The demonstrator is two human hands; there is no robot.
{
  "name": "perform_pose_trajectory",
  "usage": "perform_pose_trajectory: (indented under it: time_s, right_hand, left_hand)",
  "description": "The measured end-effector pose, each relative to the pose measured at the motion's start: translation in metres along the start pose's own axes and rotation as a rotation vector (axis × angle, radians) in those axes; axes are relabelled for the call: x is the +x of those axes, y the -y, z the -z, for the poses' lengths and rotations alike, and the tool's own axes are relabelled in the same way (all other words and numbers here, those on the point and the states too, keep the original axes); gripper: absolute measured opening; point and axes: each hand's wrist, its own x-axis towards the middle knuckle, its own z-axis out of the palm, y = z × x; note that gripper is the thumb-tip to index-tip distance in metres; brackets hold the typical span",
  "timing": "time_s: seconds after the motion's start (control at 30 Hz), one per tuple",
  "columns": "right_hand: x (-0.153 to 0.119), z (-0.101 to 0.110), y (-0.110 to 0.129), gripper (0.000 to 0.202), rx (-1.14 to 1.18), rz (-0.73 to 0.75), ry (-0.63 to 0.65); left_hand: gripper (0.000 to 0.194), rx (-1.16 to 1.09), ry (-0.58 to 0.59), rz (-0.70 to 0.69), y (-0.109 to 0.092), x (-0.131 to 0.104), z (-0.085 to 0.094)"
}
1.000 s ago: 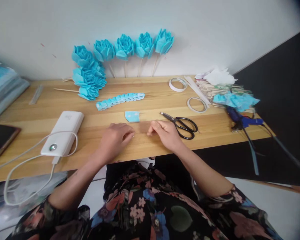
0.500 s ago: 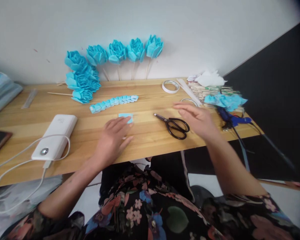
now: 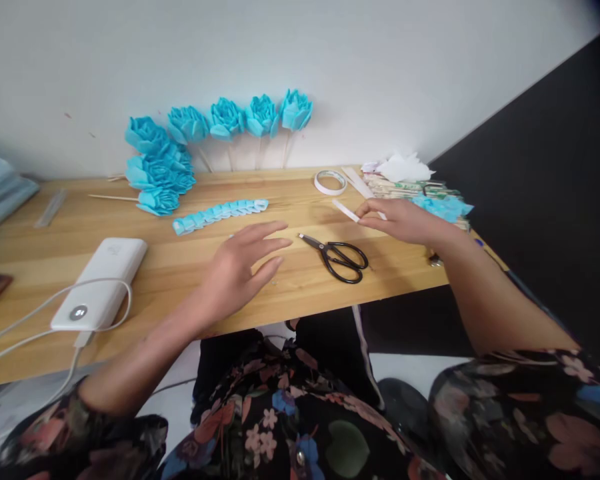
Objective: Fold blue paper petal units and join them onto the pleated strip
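Observation:
My left hand (image 3: 240,267) hovers over the middle of the table, its fingers apart and holding nothing. My right hand (image 3: 397,219) pinches a narrow white roll of tape (image 3: 345,210), seen nearly edge-on and partly hidden by the fingers. Between the two hands lie black-handled scissors (image 3: 337,257), blades pointing left. Beyond my left hand, a curved row of folded light-blue paper pieces (image 3: 220,215) rests on the wood. The small blue paper square is hidden by my left hand.
Blue paper flowers (image 3: 227,119) on sticks lean against the wall, with more piled at left. Another tape roll (image 3: 330,182) and white strips (image 3: 357,181) lie at the back. A white power bank (image 3: 100,283) with a cable is at left. Stacked packets (image 3: 403,187) sit at right.
My right hand has picked up the tape roll that lay by the white strips. My left hand has lifted and shifted right, off the blue paper square. The view has shifted slightly.

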Motion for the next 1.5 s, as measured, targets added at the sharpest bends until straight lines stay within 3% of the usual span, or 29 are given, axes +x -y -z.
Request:
perform_pose_trajectory:
  time_s: [0.07, 0.17, 0.3, 0.47, 0.57, 0.67, 0.87, 0.93, 1.1, 1.2, 1.37, 1.5]
  right_hand:
    - [0.003, 0.008, 0.033, 0.027, 0.171, 0.075, 0.050]
    - [0.006, 0.014, 0.071, 0.028, 0.239, 0.206, 0.069]
    - [0.007, 0.014, 0.091, 0.026, 0.230, 0.288, 0.033]
    - [0.010, 0.012, 0.098, 0.026, 0.207, 0.335, 0.001]
    - [0.010, 0.011, 0.099, 0.028, 0.184, 0.321, -0.159]
    - [0.003, 0.007, 0.093, 0.028, 0.086, 0.213, -0.280]
    - [-0.029, -0.026, 0.068, 0.021, -0.256, 0.044, 0.073]
    - [-0.035, -0.041, 0.065, 0.024, -0.327, 0.018, 0.086]
    - [-0.035, -0.064, 0.069, 0.034, -0.343, 0.004, -0.018]
    - [-0.032, -0.066, 0.067, 0.041, -0.156, -0.052, -0.044]
    - [-0.032, -0.056, 0.064, 0.053, 0.557, -0.143, -0.067]
    - [-0.035, -0.046, 0.080, 0.055, 0.964, -0.117, -0.013]
  left_hand:
    - [0.029, -0.047, -0.028, -0.048, -0.002, 0.017, -0.004]
    - [0.033, -0.163, -0.036, -0.026, 0.001, 0.039, -0.009]
    - [0.028, -0.386, 0.122, 0.113, 0.010, 0.052, -0.011]
    - [0.023, -0.633, 0.187, 0.288, 0.021, 0.044, -0.017]
    - [0.018, -0.704, 0.145, 0.378, 0.023, 0.041, -0.018]
    - [0.014, -0.733, 0.066, 0.439, 0.024, 0.042, -0.014]
    - [0.019, -0.847, -0.039, 0.485, 0.031, 0.045, -0.014]
    - [0.022, -0.885, -0.046, 0.478, 0.033, 0.044, -0.016]
    - [0.027, -0.949, -0.059, 0.455, 0.036, 0.044, -0.020]
    - [0.028, -0.980, -0.061, 0.459, 0.036, 0.044, -0.020]
    - [0.031, -1.048, -0.085, 0.469, 0.038, 0.044, -0.020]
    - [0.033, -1.076, -0.064, 0.475, 0.042, 0.044, -0.022]
